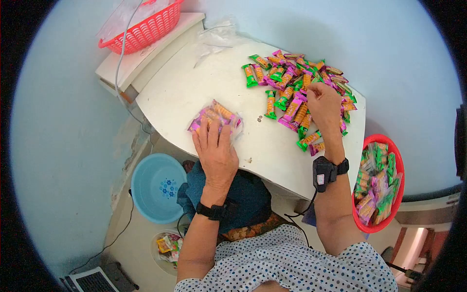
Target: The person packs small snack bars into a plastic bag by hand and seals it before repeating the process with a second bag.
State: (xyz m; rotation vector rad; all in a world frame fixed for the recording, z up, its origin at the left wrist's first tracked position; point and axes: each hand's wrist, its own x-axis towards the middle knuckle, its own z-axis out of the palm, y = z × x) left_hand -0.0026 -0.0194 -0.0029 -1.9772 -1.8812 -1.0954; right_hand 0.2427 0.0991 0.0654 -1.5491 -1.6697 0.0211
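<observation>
On the white table (262,141), my left hand (214,153) lies with its fingers spread on a clear plastic bag of purple-wrapped snack packs (224,112). My right hand (324,104) is at the pile of small green and purple snack packs (289,104) on the table's right side. Its fingers are curled together, and what they hold, if anything, is too hidden to tell. Several packs lie beside and under that hand.
A red basket (402,168) of bagged packs stands at the right. Crumpled clear plastic (219,38) lies at the table's back. Another red basket (163,25) is at upper left. Below left are a blue basin (141,187) and a bin (155,249) with wrappers.
</observation>
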